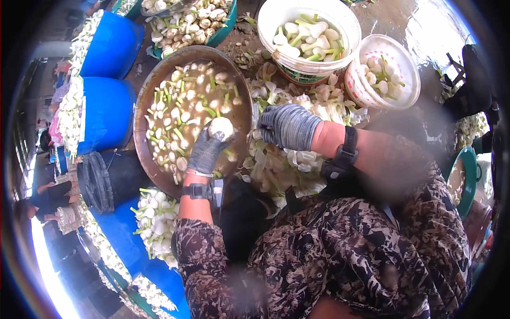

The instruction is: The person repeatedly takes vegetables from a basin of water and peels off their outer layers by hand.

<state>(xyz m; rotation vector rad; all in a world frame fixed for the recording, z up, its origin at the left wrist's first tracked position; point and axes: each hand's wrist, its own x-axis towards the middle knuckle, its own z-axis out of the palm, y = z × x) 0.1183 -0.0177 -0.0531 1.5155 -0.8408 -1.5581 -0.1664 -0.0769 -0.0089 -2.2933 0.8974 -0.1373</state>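
My left hand (206, 151), in a grey glove, is closed around a peeled white garlic bulb (220, 127). It is over a wide brown basin (142, 114) of murky water, where many garlic bulbs with short green stems (179, 101) float. At the basin's right rim is my right hand (289, 126), also gloved in grey, its fingers curled together. A small greyish piece shows at those fingertips, but I cannot make out what they grip. Loose pale garlic skins (287, 167) are heaped below and beside the right hand.
A white bucket (268, 37) and a smaller white tub (409, 80) at the top hold trimmed garlic. Blue barrels (109, 114) topped with garlic line the left, beside a black bucket (98, 181). A green basin (228, 32) of garlic stands behind. Other people are at the far left.
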